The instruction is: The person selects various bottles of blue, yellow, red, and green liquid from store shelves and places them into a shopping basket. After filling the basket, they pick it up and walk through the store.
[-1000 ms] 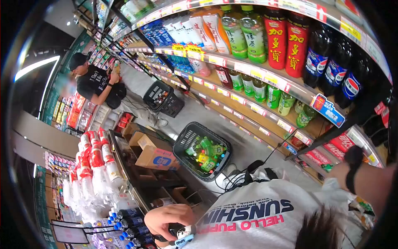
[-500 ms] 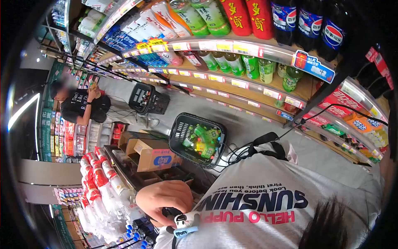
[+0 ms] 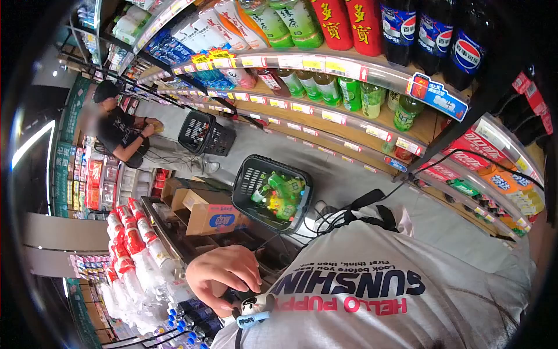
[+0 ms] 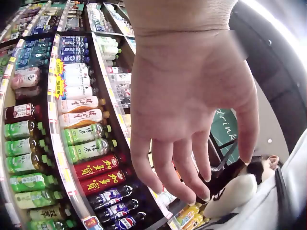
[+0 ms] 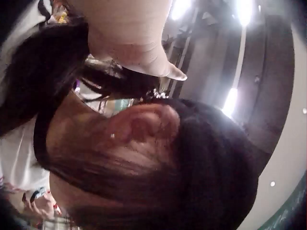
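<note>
My left hand (image 3: 224,279) hangs with loosely bent fingers beside a small black-and-white panda figure (image 3: 254,305) with a light blue part, at the front of my white shirt (image 3: 372,279). In the left wrist view the palm and fingers of the left hand (image 4: 187,105) hang down, the thumb tip close to the white figure (image 4: 235,191); contact is unclear. Raised beside dark hair (image 5: 211,158) and an ear (image 5: 148,122), my right hand (image 5: 134,48) appears in the right wrist view. One digit points outward; the others are hidden.
A black basket (image 3: 241,192) of green and yellow packages stands on the floor, cables beside it. Drink shelves (image 3: 349,125) curve along the right. Cardboard boxes (image 3: 200,224) and wrapped red-and-white packs (image 3: 136,235) are at the left. A person (image 3: 119,136) is near another basket (image 3: 224,139).
The head view has swung to the right and down the shelves. My right forearm with its black band has left that view. The distant person has shifted posture; my left hand's fingers hang looser.
</note>
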`<control>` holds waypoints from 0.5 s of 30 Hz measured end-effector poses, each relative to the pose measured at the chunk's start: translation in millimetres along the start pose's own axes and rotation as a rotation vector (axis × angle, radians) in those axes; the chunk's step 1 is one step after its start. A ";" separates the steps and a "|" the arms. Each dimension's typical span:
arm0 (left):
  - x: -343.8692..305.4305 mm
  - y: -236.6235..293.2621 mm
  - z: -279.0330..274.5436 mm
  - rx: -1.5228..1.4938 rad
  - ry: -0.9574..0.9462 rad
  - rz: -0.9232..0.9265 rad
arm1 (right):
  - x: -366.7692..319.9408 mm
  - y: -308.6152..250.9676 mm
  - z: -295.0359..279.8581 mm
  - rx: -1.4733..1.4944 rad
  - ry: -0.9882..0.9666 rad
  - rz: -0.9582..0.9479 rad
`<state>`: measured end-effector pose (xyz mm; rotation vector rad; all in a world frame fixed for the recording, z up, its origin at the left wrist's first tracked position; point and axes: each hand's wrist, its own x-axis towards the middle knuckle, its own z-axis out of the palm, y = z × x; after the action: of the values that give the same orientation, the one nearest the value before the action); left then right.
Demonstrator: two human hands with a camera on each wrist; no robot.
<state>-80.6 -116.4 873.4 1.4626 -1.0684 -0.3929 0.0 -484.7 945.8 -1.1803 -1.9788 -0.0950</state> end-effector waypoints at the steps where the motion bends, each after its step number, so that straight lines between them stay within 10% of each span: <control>1: -2.6 -1.4 1.4 -0.007 0.021 0.008 | 0.8 1.0 -0.7 0.004 -0.007 -0.010; 10: -34.1 -20.1 9.3 -0.054 0.232 0.161 | -22.2 66.2 5.2 0.161 0.170 0.108; 15: -67.6 -32.2 25.0 -0.078 0.532 0.216 | -102.9 180.4 104.7 0.342 0.328 0.767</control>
<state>-122.7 -83.1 815.5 1.2657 -0.7568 0.1085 98.9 -410.3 748.9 -1.4924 -1.1088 0.4022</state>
